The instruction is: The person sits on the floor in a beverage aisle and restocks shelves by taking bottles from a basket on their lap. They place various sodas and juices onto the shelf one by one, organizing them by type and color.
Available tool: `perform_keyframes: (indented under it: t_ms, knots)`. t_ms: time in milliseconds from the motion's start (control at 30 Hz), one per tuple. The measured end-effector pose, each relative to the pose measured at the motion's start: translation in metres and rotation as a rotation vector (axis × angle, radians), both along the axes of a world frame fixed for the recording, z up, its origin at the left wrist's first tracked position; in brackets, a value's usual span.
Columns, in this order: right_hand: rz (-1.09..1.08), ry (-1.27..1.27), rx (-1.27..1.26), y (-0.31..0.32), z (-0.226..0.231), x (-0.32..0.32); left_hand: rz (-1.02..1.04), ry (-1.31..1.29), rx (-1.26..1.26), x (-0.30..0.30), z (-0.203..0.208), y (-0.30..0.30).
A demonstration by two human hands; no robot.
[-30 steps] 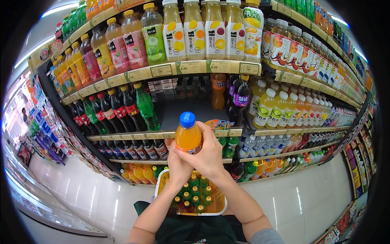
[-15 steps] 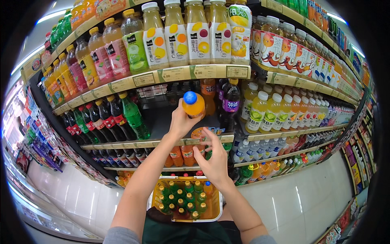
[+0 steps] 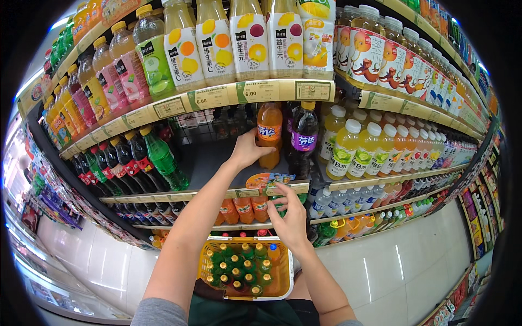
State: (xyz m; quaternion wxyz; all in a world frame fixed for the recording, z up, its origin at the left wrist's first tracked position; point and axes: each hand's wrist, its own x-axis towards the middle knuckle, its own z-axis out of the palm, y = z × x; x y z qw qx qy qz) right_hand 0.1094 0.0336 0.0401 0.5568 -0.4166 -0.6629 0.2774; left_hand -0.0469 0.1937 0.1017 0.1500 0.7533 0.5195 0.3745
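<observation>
My left hand [image 3: 249, 151] reaches into the middle shelf, its fingers closed around an orange soda bottle [image 3: 269, 136]. The bottle stands upright on the dark shelf, its cap hidden under the price rail above. Just to its right is a dark soda bottle with a purple label [image 3: 303, 140]. Lower down, my right hand [image 3: 289, 220] hovers in front of the shelf's front edge, fingers apart and holding nothing. By its fingertips a colourful promotional tag [image 3: 263, 181] sits on that edge.
Below my hands, a yellow basket [image 3: 290, 290] holds several green bottles with gold caps and one blue-capped orange bottle [image 3: 273, 253]. Green soda bottles [image 3: 163, 157] and colas line the shelf at left. Pale yellow drinks [image 3: 348, 149] stand at right; juice bottles [image 3: 250, 43] fill the shelf above.
My left hand has carried the orange soda bottle deeper into the shelf, from in front of it to beside the purple-labelled bottle. My right hand has moved slightly down, still open.
</observation>
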Motion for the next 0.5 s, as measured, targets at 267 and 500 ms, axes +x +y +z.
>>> perform_keyframes:
  t_ms: [267,500]
  knots:
    - [0.053,0.039,0.021,0.034,0.009,-0.023,0.057,-0.078,0.054,0.004,-0.02,0.017]
    - [0.047,0.087,-0.023,0.028,0.007,-0.029,0.053,-0.085,0.012,0.001,-0.031,0.014]
